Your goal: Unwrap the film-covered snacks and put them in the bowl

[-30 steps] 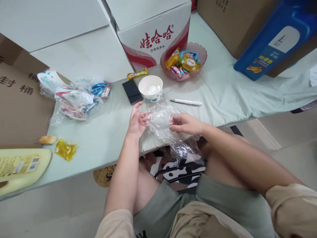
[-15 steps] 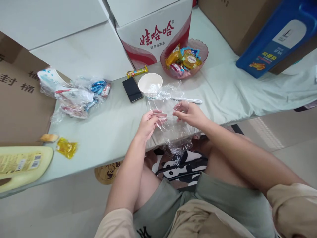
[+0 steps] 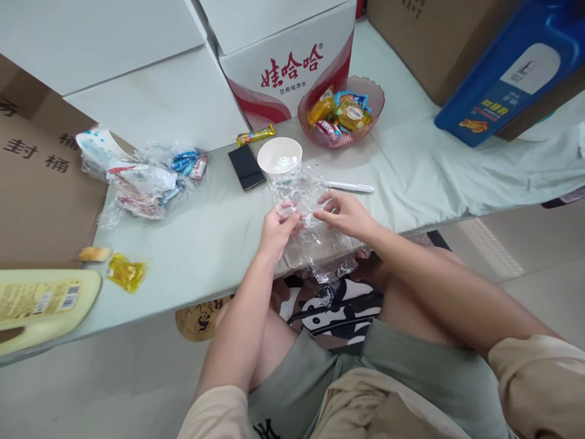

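Note:
A crumpled clear plastic bag [image 3: 315, 235] lies on the table in front of me and hangs over its front edge. My left hand [image 3: 280, 230] has thumb and fingers closed on the left part of the bag. On the other side, my right hand [image 3: 345, 212] hovers against the film with curled fingers and thumb apart. Just beyond my hands stands a white paper bowl [image 3: 280, 160], with some of the film bunched against its near side. A white plastic knife or similar handle [image 3: 350, 186] lies right of the bowl, one end under the film.
Left of the bowl are a phone [image 3: 247, 167] and a yellow snack stick [image 3: 256, 134]. A pink bowl [image 3: 379, 116] holds wrapped snacks. Bagged wrappers [image 3: 141, 183], a bread piece [image 3: 94, 253] and a yellow wrapper [image 3: 127, 272] lie left. A blue jug [image 3: 498, 79] and boxes stand behind.
My left hand has shifted slightly right, and its fingers have drawn in on the film. The right hand has moved slightly left. The film bunches lower, baring more of the bowl's near side.

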`<state>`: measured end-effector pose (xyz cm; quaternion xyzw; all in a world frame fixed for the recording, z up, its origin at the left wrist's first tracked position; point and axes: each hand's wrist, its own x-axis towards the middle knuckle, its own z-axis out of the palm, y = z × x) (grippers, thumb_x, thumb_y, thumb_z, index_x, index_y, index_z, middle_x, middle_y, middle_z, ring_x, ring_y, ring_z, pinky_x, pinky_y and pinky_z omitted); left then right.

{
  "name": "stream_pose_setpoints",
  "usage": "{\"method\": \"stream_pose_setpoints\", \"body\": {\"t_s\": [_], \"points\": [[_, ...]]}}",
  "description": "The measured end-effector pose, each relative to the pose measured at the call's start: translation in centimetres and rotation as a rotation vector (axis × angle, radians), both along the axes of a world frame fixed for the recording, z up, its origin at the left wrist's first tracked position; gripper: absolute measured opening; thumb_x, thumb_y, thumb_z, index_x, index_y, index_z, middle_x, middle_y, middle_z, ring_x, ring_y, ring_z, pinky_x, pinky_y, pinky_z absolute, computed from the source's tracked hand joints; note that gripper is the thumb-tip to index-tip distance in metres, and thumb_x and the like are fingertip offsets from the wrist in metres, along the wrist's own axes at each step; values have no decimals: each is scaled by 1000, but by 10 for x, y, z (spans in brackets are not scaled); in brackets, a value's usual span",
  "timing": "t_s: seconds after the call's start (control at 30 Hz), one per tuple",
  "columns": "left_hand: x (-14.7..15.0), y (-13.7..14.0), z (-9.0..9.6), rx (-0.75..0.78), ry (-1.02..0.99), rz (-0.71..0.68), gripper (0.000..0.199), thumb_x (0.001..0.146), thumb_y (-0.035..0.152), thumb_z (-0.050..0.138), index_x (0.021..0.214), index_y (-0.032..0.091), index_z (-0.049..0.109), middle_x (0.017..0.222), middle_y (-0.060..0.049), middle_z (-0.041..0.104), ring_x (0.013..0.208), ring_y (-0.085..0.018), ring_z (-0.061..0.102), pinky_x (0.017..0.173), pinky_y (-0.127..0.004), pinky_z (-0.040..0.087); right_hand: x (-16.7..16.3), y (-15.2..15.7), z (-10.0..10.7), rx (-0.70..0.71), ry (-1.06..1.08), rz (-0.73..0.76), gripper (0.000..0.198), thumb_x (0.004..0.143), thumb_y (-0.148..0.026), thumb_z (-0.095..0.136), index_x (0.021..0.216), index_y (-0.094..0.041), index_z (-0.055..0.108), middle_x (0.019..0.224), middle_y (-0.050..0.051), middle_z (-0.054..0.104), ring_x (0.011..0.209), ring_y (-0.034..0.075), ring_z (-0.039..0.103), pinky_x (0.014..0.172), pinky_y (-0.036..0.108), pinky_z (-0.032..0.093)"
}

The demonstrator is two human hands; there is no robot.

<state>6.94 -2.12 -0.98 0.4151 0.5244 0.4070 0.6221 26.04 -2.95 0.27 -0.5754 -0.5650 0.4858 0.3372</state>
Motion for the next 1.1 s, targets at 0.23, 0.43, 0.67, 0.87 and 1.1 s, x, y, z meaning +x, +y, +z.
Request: {"method": "stream_pose_setpoints", "body": {"t_s": [0.23, 0.43, 0.67, 0.87, 1.1], "points": [[-14, 8, 9, -23, -134, 57, 57, 69, 64, 79, 95, 19, 58, 83, -7, 77, 62, -18, 73, 46, -21, 48, 1, -2, 9, -178, 205, 22, 6, 93, -22, 62, 89, -18, 61, 74, 2, 73, 49, 7, 59, 46, 19, 45], [-8, 2, 3, -48, -96, -51, 76, 56, 40, 96, 117, 21, 54, 81, -3, 75, 63, -17, 72, 54, -23, 51, -2, -2, 12, -166, 152, -24, 8, 93, -24, 65, 92, -16, 67, 68, 1, 71, 46, 8, 60, 43, 18, 43], [-23, 7, 10, -59, -161, -60, 66, 63, 34, 91, 117, 20, 56, 87, -5, 78, 70, -17, 75, 59, -22, 55, 6, -2, 4, -92, 244, -32, 20, 98, -32, 59, 98, -15, 70, 68, 3, 71, 48, 9, 63, 43, 17, 45], [-30, 3, 8, -73, 10, -211, 51, 73, 35, 84, 114, 22, 57, 64, 1, 71, 53, -17, 70, 48, -22, 53, 5, -4, 1, -62, 332, 105, 35, 94, -29, 64, 127, -20, 63, 60, -3, 65, 55, 13, 66, 50, 21, 54], [-54, -15, 29, 91, -190, -167, 39, 62, 38, 90, 81, 20, 60, 62, 1, 71, 45, -13, 62, 44, -23, 51, 18, -16, 10, 97, 537, 318, 30, 92, -46, 64, 108, -22, 69, 80, 0, 71, 66, 11, 66, 66, 27, 57]]}}
